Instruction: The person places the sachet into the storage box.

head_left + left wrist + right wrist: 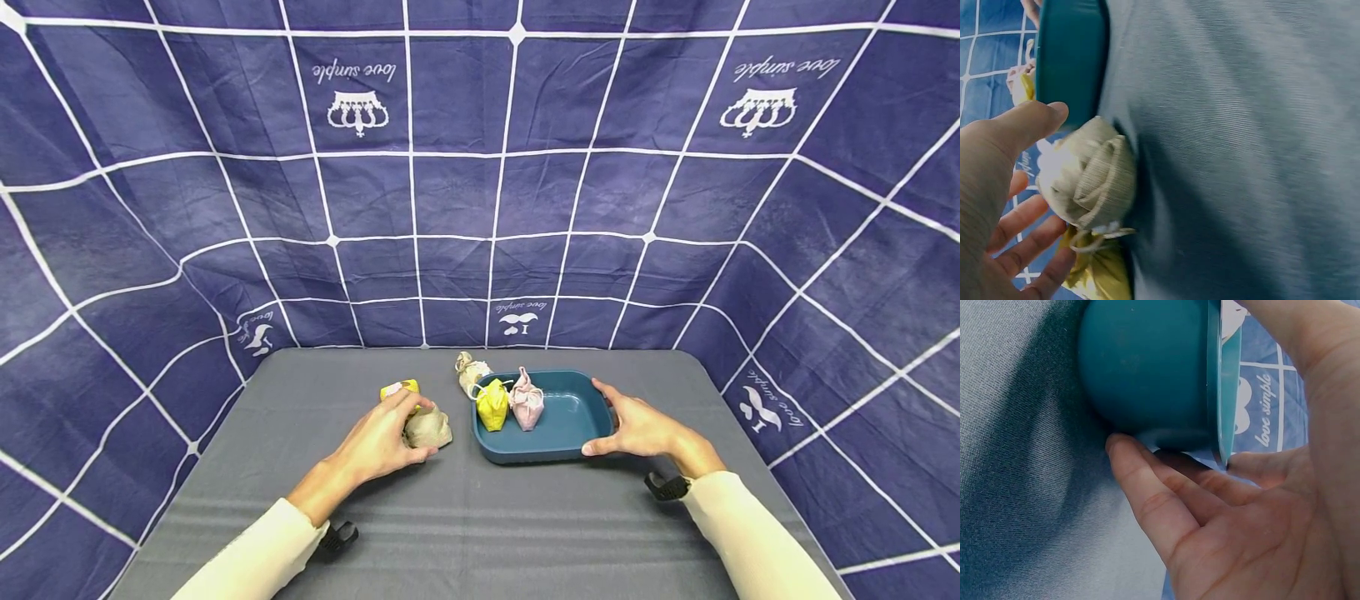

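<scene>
My left hand (385,442) is spread around a beige cloth pouch (428,428) on the grey table. In the left wrist view, the thumb and fingers stand apart on either side of the pouch (1088,178); firm contact is not visible. A yellow pouch (1100,265) with a cord lies beside it. My right hand (643,427) holds the right end of a blue container (573,414), thumb at the near side and fingers at the far corner. Inside the container's left part are a yellow pouch (492,406) and a pink pouch (527,402).
Another cream pouch (472,372) with a tied neck lies behind the container's far left corner. Dark blue cloth with white grid lines (457,192) encloses the grey table (480,533) at the back and sides. Black bands (667,486) circle the wrists.
</scene>
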{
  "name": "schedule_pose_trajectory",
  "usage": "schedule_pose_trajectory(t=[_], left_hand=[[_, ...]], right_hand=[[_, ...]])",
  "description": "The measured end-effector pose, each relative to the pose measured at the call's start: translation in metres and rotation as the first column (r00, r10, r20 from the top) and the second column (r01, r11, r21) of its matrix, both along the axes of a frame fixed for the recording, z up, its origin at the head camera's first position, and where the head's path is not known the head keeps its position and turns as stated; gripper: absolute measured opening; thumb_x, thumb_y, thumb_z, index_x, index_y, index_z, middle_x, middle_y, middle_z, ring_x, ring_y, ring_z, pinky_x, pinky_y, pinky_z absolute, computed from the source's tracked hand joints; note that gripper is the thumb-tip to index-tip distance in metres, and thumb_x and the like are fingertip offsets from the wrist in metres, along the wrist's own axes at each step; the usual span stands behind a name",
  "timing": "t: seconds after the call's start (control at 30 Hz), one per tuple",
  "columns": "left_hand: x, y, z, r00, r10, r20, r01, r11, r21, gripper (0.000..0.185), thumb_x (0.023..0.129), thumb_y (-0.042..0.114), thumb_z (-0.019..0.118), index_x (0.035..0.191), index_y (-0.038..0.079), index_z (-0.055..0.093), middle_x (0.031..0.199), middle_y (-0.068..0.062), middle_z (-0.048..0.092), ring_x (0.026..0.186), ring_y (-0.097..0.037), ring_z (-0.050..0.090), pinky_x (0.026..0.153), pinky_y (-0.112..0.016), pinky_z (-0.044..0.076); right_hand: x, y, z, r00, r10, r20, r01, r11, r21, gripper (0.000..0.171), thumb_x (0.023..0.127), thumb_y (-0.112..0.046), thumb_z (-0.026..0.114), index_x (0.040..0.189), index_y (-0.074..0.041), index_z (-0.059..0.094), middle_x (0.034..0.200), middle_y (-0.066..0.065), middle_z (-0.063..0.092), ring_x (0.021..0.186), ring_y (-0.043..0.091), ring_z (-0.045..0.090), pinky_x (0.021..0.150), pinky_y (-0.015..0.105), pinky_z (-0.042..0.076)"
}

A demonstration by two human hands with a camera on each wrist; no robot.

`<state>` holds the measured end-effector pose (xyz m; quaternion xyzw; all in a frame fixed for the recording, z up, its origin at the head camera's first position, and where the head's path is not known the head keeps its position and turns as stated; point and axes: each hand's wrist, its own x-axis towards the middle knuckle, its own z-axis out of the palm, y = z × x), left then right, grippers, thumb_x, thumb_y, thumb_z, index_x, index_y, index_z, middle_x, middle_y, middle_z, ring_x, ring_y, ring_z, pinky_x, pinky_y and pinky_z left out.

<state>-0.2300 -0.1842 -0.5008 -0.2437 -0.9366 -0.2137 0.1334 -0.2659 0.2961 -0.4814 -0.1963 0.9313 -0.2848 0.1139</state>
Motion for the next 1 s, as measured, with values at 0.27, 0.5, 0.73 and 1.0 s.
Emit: schedule_pose_trajectory(t=[0.27,0.5,0.73,1.0], left_hand=[[0.003,-0.004,-0.012,1.0,-0.022,-0.008,0.022,0.999,0.036,0.069,0.078,0.028,0.109,0.137,0.016,0.076,0.136,0.0,0.075,0.122,-0.023,0.078,0.104,-0.048,0.066],[0.0,0.0,-0.019,0.998,-0.052,-0.027,0.052,0.999,0.013,0.077,0.075,0.025,0.111,0.141,0.012,0.074,0.139,-0.003,0.074,0.134,-0.029,0.073,0.116,-0.052,0.061],[-0.005,0.009,-0.024,0.998,-0.061,-0.003,0.061,0.997,0.037,0.081,0.075,0.023,0.111,0.144,0.006,0.073,0.14,-0.011,0.072,0.135,-0.038,0.071,0.119,-0.06,0.059],[-0.013,0.021,-0.032,0.995,-0.025,-0.097,0.033,0.996,0.085,0.07,0.074,0.014,0.111,0.136,0.005,0.078,0.125,-0.012,0.076,0.118,-0.033,0.074,0.103,-0.053,0.063]], right_hand=[[0.0,0.001,0.002,1.0,-0.002,0.006,0.002,1.0,-0.007,0.138,0.083,-0.051,0.104,0.18,0.006,0.025,0.152,0.029,0.072,0.133,0.035,0.074,0.117,0.06,0.057],[0.0,0.0,0.0,1.0,-0.005,0.004,0.005,1.0,0.009,0.138,0.083,-0.052,0.104,0.18,0.005,0.025,0.151,0.028,0.072,0.133,0.036,0.074,0.117,0.06,0.057],[0.0,0.0,-0.001,1.0,-0.008,0.0,0.008,1.0,0.017,0.138,0.083,-0.053,0.104,0.18,0.005,0.025,0.152,0.029,0.072,0.135,0.038,0.073,0.119,0.063,0.056],[0.001,-0.002,0.001,1.0,0.0,-0.002,0.0,1.0,0.005,0.138,0.083,-0.051,0.105,0.179,0.007,0.025,0.151,0.03,0.072,0.134,0.037,0.074,0.117,0.061,0.058]])
